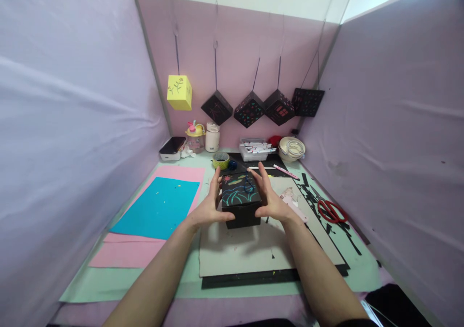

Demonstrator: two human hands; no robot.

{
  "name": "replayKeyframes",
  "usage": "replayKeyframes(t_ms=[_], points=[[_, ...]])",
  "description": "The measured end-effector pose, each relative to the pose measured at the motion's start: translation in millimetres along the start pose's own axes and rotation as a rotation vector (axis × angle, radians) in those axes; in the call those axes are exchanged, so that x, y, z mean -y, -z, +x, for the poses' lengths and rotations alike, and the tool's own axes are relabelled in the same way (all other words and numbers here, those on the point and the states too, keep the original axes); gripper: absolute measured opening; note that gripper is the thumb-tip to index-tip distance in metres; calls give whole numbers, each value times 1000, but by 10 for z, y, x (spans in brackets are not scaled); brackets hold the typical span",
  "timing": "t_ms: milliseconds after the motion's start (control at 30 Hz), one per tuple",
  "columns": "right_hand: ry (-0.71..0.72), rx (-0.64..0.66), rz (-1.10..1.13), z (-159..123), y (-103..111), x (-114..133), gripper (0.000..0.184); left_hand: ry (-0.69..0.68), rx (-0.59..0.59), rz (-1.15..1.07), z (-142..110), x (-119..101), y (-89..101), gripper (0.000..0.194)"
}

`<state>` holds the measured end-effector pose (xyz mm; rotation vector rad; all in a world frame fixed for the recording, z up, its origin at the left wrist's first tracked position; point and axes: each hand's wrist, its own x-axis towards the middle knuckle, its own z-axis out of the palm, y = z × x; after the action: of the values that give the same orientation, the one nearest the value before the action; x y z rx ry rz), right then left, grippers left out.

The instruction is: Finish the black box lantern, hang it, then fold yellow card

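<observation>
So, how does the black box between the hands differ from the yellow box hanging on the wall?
The black box is dark with coloured wavy lines on top; the yellow box is bright yellow with a dark plant drawing. The black box sits over the grey board, held between the left hand and right hand; the yellow box hangs from a string, untouched. Both are decorated cubes.

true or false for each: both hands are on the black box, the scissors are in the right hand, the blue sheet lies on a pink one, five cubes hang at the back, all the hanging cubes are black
1. Both the left hand and the right hand are on the black box: true.
2. The red scissors are in the right hand: false, they lie on the table to the right.
3. The blue sheet lies on a pink sheet: true.
4. Five cubes hang at the back: true.
5. All hanging cubes are black: false, the yellow cube is not.
</observation>
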<state>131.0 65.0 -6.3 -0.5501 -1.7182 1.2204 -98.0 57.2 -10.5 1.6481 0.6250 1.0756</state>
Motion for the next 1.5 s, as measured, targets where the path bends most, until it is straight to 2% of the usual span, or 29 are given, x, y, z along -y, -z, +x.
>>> replayKeyframes(t_ms=[167, 333, 600, 933, 1233, 1400, 1500], points=[[16, -37, -1, 0, 28, -38, 135, -13, -3, -4, 6, 8, 5, 138], [100, -84, 20, 21, 39, -80, 130, 4, -1, -15, 6, 10, 1, 139], [125, -225, -26, 26, 20, -106, 135, 2, 21, -81, 5, -28, -34, 136], [180, -213, -45, 41, 48, -156, 131, -11, 15, -115, 5, -43, -40, 133], [111, -220, -129, 18, 78, -159, 134, 7, -33, -183, 4, -71, -59, 133], [126, -250, -193, 34, 73, -148, 133, 41, -43, -233, 2, 3, -23, 135], [168, -318, -327, 34, 43, -142, 134, 170, -79, -382, 10, 32, 14, 120]])
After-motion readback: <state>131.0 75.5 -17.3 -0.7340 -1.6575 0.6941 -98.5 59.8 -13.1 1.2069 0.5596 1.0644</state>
